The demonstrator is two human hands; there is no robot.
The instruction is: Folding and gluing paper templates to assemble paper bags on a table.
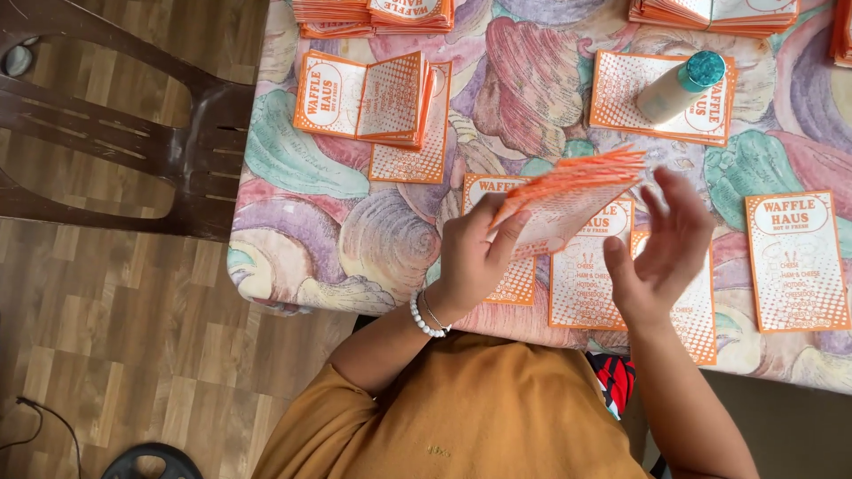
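Left hand (470, 257) is clamped on a fanned stack of orange-and-white paper sleeves (568, 191), thumb and fingers pinching the near end; the stack sticks out up and to the right, edges splayed. Right hand (666, 244) is open, fingers spread, palm turned toward the free end of the stack, just beside it. I can't tell if the fingertips touch the edges; that hand is a bit blurred.

My read: I'm mid-way through handling the bundle, squaring or riffling it. The next move would call for the right hand to meet the loose end while the left keeps its pinch, or the fan will slide apart.

The stack sits above the table's shell-patterned cloth (355, 239), over flat sleeves (581, 275) lying in a row near the front edge. One more flat sleeve (797, 259) lies apart to the right. A bottle with a teal cap (679, 86) lies on another sleeve farther back. A folded pile (368, 98) sits back left, with more piles along the far edge. Brown chair (133, 133) left of the table.
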